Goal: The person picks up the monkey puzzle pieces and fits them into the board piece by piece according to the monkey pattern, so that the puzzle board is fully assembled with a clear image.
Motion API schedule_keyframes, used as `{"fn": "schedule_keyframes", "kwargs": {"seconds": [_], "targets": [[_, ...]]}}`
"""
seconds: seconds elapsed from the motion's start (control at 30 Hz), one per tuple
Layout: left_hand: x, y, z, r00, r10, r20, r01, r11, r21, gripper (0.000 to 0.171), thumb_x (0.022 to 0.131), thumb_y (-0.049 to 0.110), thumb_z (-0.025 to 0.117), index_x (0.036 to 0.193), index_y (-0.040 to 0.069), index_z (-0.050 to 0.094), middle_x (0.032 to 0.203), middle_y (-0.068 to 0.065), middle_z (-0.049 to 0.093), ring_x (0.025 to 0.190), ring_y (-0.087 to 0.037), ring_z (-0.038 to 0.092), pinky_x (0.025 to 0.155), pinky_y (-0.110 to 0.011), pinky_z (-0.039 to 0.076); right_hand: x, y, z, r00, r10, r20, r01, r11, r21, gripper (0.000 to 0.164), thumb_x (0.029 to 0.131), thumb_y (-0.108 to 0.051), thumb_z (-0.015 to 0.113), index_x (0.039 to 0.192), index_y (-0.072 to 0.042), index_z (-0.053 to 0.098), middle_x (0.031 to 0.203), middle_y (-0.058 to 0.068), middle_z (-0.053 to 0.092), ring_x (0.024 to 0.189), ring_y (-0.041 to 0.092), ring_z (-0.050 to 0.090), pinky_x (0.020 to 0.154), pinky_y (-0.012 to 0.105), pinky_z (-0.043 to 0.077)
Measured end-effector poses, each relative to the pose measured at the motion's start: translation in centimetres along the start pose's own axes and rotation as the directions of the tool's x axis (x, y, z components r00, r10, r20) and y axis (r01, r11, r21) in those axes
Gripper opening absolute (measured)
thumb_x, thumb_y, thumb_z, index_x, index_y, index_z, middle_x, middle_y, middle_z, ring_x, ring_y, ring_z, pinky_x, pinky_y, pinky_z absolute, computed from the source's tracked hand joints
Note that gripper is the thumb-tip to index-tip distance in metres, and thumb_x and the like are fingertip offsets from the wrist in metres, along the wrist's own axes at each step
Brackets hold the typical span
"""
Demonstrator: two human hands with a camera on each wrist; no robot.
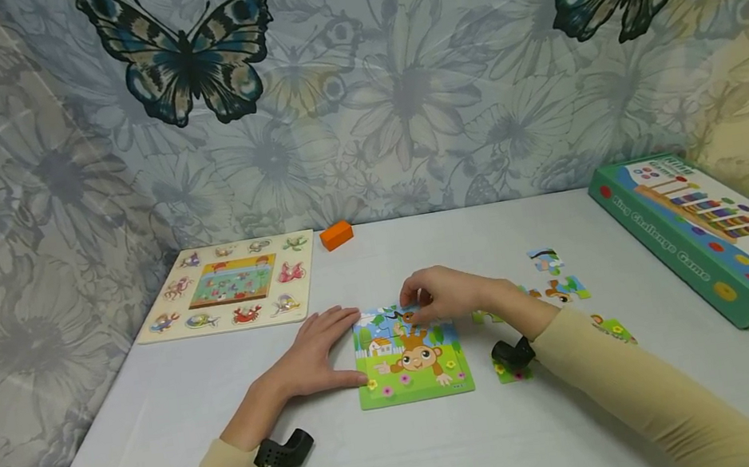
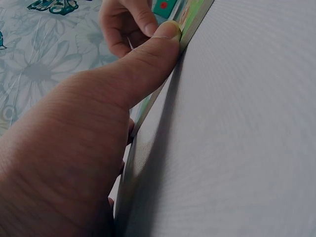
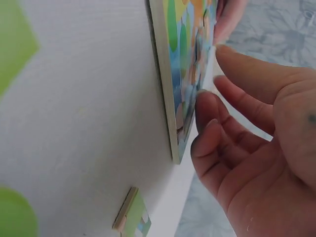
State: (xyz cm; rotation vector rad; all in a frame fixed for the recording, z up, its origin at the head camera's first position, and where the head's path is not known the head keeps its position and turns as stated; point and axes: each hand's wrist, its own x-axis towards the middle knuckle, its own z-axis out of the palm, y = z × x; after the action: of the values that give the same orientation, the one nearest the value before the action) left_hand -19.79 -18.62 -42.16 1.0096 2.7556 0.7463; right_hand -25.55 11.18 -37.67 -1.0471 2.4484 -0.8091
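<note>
Although several things share the white bench (image 1: 409, 462), its middle is given over to the puzzle. The green box (image 1: 731, 237) lies toward the far right corner, probably parked there so it keeps clear of the right arm. The board (image 1: 182, 306) with sea creatures fills the far left corner, its left side following the bench's left edge, apparently set aside too. The puzzle (image 1: 405, 386) lies flat, well in from the far edge and between the two hands, where both can likely reach it easily. It is square and bright: a green lower part with flowers and a big-eyed monkey, a small house at the left, blue and white sky along the top. Its side is pale, and the wrist view shows the surface near the far edge slightly uneven, as though some pieces are not fully seated.

The left grip (image 1: 320, 352) is spread, thumb by the near left corner and fingertips at the far left one, seemingly to stop the puzzle sliding. The right grip (image 1: 447, 293) has bent fingers and thumb close together at the puzzle's far edge; I cannot tell whether it pinches a piece. Loose pieces (image 1: 577, 286) lie right of the puzzle, presumably within that hand's reach. The orange block (image 1: 336, 235) sits by the bench's far edge, just beside the board.
</note>
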Motion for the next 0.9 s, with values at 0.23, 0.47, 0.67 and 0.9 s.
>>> {"fn": "schedule_keyframes", "kwargs": {"seconds": [0.23,0.47,0.67,0.9], "targets": [[0.00,0.06,0.04,1.000,-0.002,0.002,0.002,1.000,-0.007,0.097,0.079,0.056,0.080,0.154,0.008,0.042,0.159,-0.005,0.038,0.150,-0.031,0.022,0.121,-0.055,0.006,-0.11,-0.21,0.34,0.999,-0.030,0.034,0.032,0.997,-0.069,0.028,0.089,-0.017,0.081,0.112,-0.007,0.070,0.104,0.000,0.058,0.084,0.011,0.057,0.077,0.026,0.052],[0.02,0.05,0.03,1.000,-0.003,0.003,0.003,1.000,-0.004,0.096,0.079,0.055,0.080,0.154,0.008,0.042,0.159,-0.005,0.038,0.150,-0.031,0.022,0.121,-0.055,0.007,-0.12,-0.33,0.40,0.999,-0.028,0.044,0.032,0.995,-0.094,0.028,0.090,-0.017,0.080,0.115,-0.008,0.071,0.107,0.000,0.057,0.087,0.012,0.057,0.078,0.026,0.052],[0.05,0.05,0.00,1.000,0.001,0.000,-0.001,1.000,-0.004,0.096,0.079,0.055,0.080,0.154,0.008,0.042,0.159,-0.006,0.037,0.150,-0.031,0.022,0.121,-0.055,0.006,-0.02,-0.50,0.19,0.998,-0.022,0.053,0.028,0.993,-0.114,0.028,0.090,-0.016,0.079,0.115,-0.009,0.071,0.106,-0.001,0.058,0.088,0.014,0.057,0.079,0.026,0.051],[-0.01,0.11,-0.06,1.000,-0.001,0.002,0.001,1.000,-0.003,0.097,0.079,0.055,0.081,0.155,0.009,0.041,0.159,-0.006,0.037,0.150,-0.031,0.021,0.121,-0.054,0.006,0.12,-0.66,0.22,0.997,-0.041,0.059,0.047,0.992,-0.113,0.029,0.090,-0.014,0.078,0.117,-0.006,0.071,0.106,0.001,0.058,0.088,0.012,0.058,0.078,0.025,0.052]]}}
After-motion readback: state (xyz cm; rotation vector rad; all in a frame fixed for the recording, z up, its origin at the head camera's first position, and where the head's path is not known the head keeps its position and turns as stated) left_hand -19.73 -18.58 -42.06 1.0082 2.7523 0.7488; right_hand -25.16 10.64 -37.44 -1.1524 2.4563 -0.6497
